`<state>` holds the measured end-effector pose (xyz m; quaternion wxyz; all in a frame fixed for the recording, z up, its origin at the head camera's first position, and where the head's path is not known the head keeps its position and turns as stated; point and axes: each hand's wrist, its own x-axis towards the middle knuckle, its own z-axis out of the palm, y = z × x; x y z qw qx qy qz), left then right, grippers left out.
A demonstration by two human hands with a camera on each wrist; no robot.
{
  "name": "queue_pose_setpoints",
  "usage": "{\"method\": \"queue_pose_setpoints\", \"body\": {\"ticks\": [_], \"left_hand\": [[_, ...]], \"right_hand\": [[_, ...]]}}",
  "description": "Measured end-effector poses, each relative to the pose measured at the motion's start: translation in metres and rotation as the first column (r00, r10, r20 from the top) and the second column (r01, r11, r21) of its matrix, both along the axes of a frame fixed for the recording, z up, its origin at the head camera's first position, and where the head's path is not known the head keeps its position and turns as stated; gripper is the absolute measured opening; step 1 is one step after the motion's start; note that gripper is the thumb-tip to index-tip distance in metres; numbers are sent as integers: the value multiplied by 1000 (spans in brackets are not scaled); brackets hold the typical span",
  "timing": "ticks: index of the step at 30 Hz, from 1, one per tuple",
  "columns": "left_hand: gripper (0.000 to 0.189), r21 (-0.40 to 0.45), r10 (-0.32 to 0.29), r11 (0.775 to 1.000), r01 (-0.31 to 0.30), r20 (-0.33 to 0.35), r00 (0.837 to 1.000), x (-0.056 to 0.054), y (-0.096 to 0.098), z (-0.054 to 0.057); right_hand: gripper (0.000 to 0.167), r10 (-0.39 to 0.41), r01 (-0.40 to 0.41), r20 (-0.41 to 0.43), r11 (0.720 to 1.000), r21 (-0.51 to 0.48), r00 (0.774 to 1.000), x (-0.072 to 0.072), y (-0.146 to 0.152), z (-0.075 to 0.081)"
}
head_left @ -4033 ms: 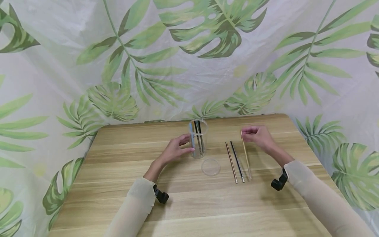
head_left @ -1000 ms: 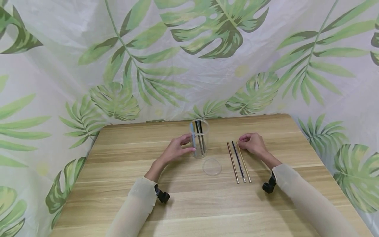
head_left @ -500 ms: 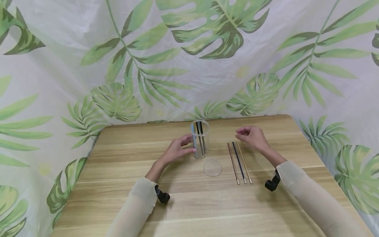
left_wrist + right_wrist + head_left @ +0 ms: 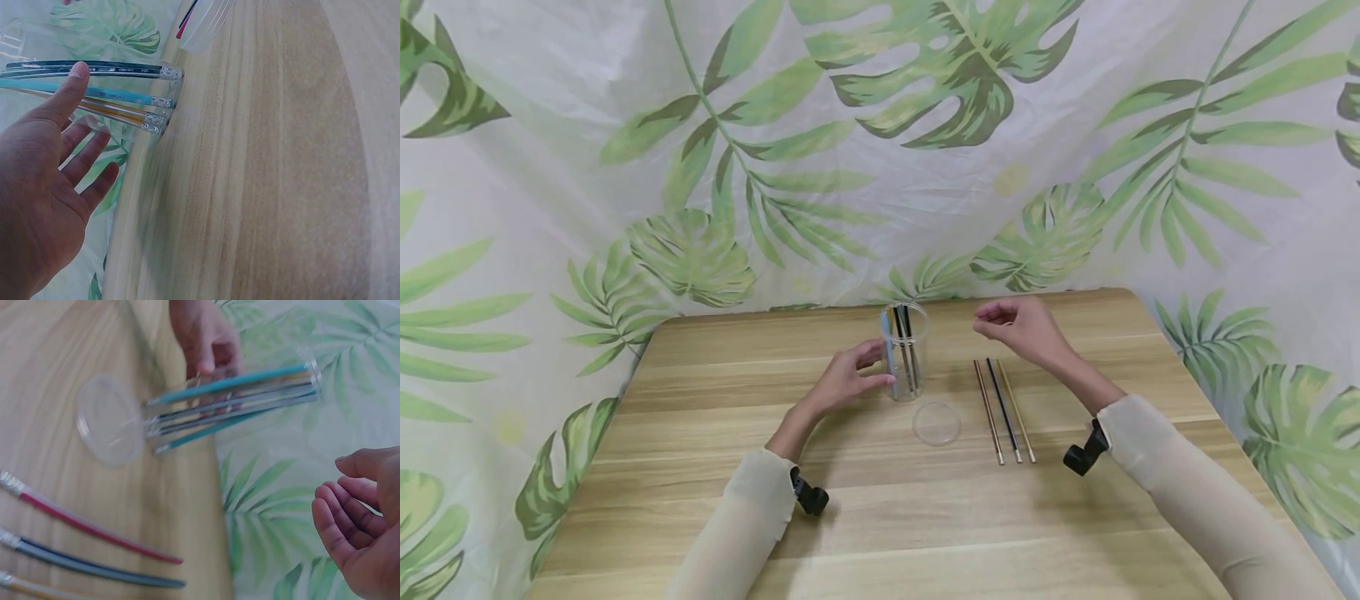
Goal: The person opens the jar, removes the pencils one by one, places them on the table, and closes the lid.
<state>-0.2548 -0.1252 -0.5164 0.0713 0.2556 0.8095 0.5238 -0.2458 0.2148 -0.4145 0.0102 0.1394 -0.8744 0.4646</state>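
Observation:
A clear plastic jar [image 4: 919,354] stands upright near the table's back edge, with several pencils [image 4: 131,95] inside, light blue, black and yellow, their eraser ends down. My left hand [image 4: 847,377] holds the jar from its left side, thumb in front and fingers round the back. Three pencils lie side by side on the table to the right: a red one [image 4: 988,412], a dark blue one [image 4: 1003,410] and a yellow one [image 4: 1017,412]. Above and beyond their tips my right hand [image 4: 1028,332] hovers, fingers loosely curled, holding nothing.
A round clear lid [image 4: 936,424] lies flat in front of the jar, left of the pencil row. The wooden table [image 4: 865,533] ends at the back against a leaf-patterned cloth [image 4: 925,192]. Each wrist wears a small black camera [image 4: 1084,454].
My right hand set the yellow pencil down beside the other two, let go, then rose and moved left and back towards the jar. My left hand has stayed on the jar.

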Motion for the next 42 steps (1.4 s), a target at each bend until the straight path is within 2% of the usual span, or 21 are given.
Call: {"method": "queue_pose_setpoints", "body": {"ticks": [8, 19, 26, 32, 42], "left_hand": [[73, 2, -5, 1000, 5, -9, 1000, 0, -1, 0], [70, 15, -13, 1000, 13, -3, 1000, -2, 0, -6], [68, 41, -14, 999, 15, -14, 1000, -3, 0, -6], [68, 26, -17, 1000, 17, -10, 1000, -3, -1, -5], [67, 30, -22, 999, 22, -19, 1000, -2, -1, -3]], "right_hand": [[21, 71, -72, -76, 997, -11, 995, -2, -22, 26], [21, 117, -119, -93, 993, -18, 989, 2, -44, 51], [21, 146, -145, -105, 989, 14, 984, 0, -59, 61], [21, 171, -169, -71, 985, 39, 983, -3, -71, 64], [21, 151, -147, -43, 986, 84, 988, -9, -86, 65]]}}
